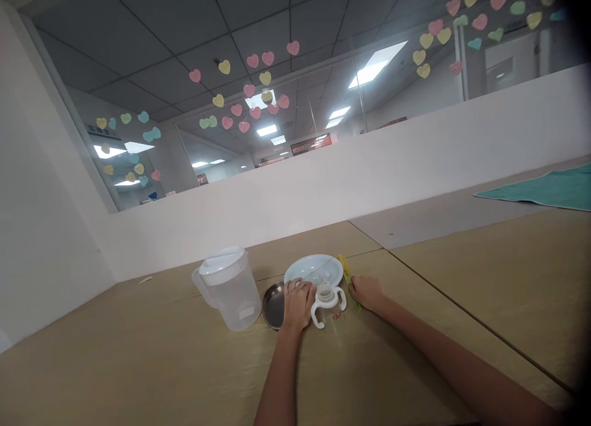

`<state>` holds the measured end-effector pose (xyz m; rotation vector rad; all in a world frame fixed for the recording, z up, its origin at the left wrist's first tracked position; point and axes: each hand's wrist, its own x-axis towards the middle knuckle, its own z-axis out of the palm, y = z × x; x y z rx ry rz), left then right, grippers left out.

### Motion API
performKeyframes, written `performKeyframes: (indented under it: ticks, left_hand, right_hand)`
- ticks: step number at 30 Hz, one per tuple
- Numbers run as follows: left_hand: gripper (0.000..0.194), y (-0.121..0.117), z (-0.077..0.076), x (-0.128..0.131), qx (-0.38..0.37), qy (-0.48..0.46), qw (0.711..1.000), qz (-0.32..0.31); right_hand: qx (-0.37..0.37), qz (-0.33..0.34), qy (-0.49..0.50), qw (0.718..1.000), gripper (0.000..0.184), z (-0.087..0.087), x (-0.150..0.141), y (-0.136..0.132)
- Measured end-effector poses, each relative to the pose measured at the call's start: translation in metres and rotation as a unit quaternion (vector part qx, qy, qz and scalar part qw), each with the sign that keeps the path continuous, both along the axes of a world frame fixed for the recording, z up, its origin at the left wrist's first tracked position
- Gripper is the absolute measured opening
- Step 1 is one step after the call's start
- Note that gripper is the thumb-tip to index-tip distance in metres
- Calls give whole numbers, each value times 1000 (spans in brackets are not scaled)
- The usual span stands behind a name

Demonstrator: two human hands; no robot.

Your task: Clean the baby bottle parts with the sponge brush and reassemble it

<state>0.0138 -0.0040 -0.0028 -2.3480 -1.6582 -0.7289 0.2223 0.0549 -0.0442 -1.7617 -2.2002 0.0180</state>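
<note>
My left hand [299, 304] lies between a dark round metal dish [274, 306] and a clear baby bottle [333, 315] with a white two-handled collar. Its fingers stretch to the near rim of a white plate [305, 265]; whether they press on it, I cannot tell. The bottle stands upright without a cap, red print on its side. On its right, my right hand [366, 292] is closed at a long thin yellow-and-green tool [342, 263], lying beside the plate. The fingers hide its middle, and its kind is unclear.
A translucent plastic pitcher [237, 297] with a white lid stands left of the dish. A teal cloth [549, 186] lies at the far right of the wooden table [161, 364]. Behind rises a white wall [295, 195] below a window with heart-shaped notes.
</note>
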Motion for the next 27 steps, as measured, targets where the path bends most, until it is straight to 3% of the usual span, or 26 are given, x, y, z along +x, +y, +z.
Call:
performKeyframes:
  ticks: [5,8,12,17,27]
  left_hand:
    - [36,8,10,2,-1,99,995,11]
    - [40,18,13,9,-9,123,991,52]
    - [43,30,16,16,-36,120,986,106]
    - [40,33,19,17,-74,107,984,119]
    - [24,15,19,14,-25,38,990,136]
  right_hand:
    - [-2,-7,6,1000,34,2,-1,-2]
    - [-3,-11,8,1000,33,3,-1,-2]
    - [-6,-7,8,1000,32,2,-1,-2]
    - [-11,-2,11,1000,33,0,0,1]
    - [-3,-4,4,1000,33,2,-2,-1]
